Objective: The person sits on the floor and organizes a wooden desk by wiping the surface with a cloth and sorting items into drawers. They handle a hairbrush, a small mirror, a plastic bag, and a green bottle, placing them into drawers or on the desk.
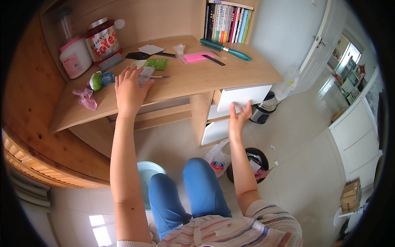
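My left hand [131, 88] is over the wooden desk [182, 77], fingers spread, partly covering a clear bubble-wrap piece [147, 72]. Whether it touches the wrap I cannot tell. A thin stick with a blue tip [160, 77] lies across the wrap, beside a green packet [158, 64]. Left of the hand, a green-and-blue bottle [101, 80] lies by a crumpled pink cloth [86, 98]. My right hand [238, 122] is at the lower edge of a white drawer front [243, 94], fingers apart. That top drawer is pulled partway out; its inside is hidden.
Large tubs [103, 40] stand at the back left. A teal hairbrush [226, 49] and pink packet [197, 57] lie farther right. Below are a filled waste bin [230, 173], a plastic bag [217, 156], a light-blue basin [151, 165] and a rice cooker [264, 108].
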Demonstrator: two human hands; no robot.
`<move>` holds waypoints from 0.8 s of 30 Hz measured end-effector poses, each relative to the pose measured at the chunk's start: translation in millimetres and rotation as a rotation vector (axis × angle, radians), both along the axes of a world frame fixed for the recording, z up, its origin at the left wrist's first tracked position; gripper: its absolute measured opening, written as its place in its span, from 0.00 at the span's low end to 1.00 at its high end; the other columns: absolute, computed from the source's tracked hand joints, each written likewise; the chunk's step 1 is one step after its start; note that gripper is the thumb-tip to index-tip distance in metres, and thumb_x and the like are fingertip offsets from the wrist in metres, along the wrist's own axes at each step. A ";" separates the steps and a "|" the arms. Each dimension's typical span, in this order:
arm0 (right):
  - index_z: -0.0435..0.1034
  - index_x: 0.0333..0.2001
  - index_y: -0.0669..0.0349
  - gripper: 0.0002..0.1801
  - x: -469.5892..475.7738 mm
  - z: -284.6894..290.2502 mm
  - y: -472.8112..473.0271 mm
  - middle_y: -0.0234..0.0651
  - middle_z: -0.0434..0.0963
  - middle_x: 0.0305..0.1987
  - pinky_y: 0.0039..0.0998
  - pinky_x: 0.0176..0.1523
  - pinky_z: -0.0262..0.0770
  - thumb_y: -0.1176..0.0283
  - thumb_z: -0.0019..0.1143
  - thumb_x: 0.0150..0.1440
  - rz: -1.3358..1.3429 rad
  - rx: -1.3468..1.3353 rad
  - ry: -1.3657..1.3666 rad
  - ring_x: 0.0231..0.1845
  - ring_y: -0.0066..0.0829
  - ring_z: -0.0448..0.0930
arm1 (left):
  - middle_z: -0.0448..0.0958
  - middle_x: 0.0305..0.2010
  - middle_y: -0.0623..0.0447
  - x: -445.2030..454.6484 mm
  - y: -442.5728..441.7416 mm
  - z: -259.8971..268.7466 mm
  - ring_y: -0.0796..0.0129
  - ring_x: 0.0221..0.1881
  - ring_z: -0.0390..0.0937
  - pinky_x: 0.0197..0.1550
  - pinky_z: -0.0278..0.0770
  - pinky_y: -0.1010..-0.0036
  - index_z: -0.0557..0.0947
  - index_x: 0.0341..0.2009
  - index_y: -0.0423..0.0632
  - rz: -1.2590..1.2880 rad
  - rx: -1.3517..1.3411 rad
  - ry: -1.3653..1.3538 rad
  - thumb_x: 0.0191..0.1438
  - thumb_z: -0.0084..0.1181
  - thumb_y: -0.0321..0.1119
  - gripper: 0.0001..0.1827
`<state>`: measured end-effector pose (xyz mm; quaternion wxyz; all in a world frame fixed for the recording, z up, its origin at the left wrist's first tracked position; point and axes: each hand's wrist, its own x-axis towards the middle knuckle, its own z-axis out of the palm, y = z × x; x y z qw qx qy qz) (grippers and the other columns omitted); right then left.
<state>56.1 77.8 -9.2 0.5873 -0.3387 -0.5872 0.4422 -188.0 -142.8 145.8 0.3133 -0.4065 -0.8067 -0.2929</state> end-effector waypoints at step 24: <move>0.61 0.46 0.54 0.22 76.6 -27.4 -6.4 0.28 0.71 0.43 0.43 0.59 0.63 0.82 0.45 0.45 0.460 -0.720 0.615 0.49 0.26 0.72 | 0.77 0.50 0.44 2.6 5.5 5.8 0.48 0.51 0.73 0.54 0.70 0.59 0.78 0.51 0.44 0.052 -0.096 -0.067 0.53 0.59 0.47 0.25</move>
